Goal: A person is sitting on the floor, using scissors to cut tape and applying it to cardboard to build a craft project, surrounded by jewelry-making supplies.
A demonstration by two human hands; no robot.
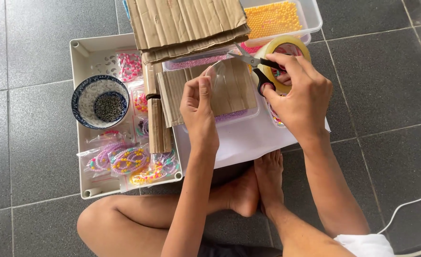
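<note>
My left hand (pixel 198 107) pinches the free end of a clear strip of tape (pixel 218 75) and holds it taut. My right hand (pixel 300 88) grips black-handled scissors (pixel 254 63) together with the roll of clear tape (pixel 286 47), blades pointing left at the strip. Below the strip lie pieces of brown cardboard (pixel 234 88) on a clear box of pink beads (pixel 205 61).
A white tray (pixel 84 50) at left holds a blue-and-white bowl (pixel 100 101) of dark small pieces and several bags of coloured bead bracelets (pixel 127 159). A cardboard stack (pixel 186 21) and a clear tub of yellow beads (pixel 273 19) sit at the back. My crossed legs and bare feet (pixel 255 183) rest on grey tiles.
</note>
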